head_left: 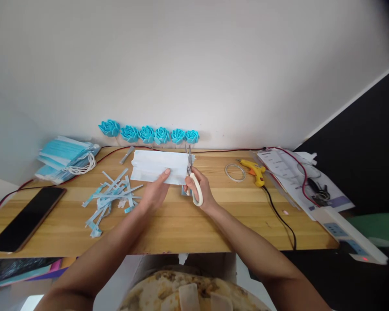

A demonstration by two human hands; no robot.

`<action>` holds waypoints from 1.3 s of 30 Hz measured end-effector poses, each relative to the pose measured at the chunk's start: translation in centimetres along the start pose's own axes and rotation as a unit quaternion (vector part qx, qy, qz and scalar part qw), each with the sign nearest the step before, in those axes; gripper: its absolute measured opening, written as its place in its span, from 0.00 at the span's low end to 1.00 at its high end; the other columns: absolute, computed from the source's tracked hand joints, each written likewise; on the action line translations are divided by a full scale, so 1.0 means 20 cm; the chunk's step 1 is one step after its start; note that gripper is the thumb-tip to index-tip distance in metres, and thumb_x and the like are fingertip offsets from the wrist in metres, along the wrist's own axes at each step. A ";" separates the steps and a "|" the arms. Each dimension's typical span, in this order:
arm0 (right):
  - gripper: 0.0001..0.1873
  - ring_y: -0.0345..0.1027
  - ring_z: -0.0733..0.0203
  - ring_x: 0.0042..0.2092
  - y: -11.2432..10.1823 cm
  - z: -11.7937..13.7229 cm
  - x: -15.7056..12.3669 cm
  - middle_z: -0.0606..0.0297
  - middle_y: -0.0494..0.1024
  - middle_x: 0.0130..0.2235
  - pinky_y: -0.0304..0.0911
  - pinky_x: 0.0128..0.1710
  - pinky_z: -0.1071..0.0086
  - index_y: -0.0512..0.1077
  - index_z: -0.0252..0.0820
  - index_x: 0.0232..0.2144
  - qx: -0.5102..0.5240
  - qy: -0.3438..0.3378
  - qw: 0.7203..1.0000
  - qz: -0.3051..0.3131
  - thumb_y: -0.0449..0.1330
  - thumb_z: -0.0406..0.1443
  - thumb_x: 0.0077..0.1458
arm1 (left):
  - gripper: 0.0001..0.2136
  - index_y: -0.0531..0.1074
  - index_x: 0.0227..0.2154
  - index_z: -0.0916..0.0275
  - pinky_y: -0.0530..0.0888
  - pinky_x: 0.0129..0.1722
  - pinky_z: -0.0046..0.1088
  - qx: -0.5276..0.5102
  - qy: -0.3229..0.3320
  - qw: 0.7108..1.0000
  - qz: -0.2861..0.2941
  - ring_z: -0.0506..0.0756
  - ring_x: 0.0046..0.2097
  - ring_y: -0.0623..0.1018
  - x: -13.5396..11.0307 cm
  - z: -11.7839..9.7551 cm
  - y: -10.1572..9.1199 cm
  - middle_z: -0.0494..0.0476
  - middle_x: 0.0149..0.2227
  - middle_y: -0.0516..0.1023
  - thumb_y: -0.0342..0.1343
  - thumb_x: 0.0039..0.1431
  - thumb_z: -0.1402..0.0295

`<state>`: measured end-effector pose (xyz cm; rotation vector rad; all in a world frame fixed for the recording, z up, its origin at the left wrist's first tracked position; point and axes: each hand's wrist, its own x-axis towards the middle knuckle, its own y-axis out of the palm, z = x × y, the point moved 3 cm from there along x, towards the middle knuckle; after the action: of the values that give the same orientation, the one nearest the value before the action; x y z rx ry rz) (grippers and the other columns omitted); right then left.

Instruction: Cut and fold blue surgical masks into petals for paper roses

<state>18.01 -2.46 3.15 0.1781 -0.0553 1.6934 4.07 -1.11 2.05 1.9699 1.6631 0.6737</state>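
The left hand is pinching the white sheet at its five o'clock edge; the right hand is gripping scissors at its three o'clock end. With only that near edge held, limp material could be folding, skewing any cut.

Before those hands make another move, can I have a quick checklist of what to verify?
1. Left hand holding the pale sheet: ok.
2. Scissors in the right hand: ok, blades at the sheet's right end.
3. Left hand away from the blades: ok, there is a gap.
4. Glue gun clear of the sheet: ok, it lies off to the right.
5. Glue gun cool: cannot tell.
6. Loose strips tidied: not ok, they lie scattered.
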 end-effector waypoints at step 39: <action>0.31 0.65 0.68 0.25 -0.12 0.10 0.04 0.65 0.77 0.29 0.60 0.23 0.73 0.73 0.39 0.44 -0.007 0.070 0.975 0.211 0.67 0.55 0.47 | 0.17 0.75 0.47 0.60 0.70 0.62 0.33 -0.082 0.145 0.968 -0.187 0.58 0.63 0.72 0.13 -0.32 -0.21 0.56 0.51 0.82 0.65 0.53 0.69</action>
<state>20.44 -1.70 5.13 0.0355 0.0015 2.1255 -2.86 2.38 4.47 1.4376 2.0066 0.9482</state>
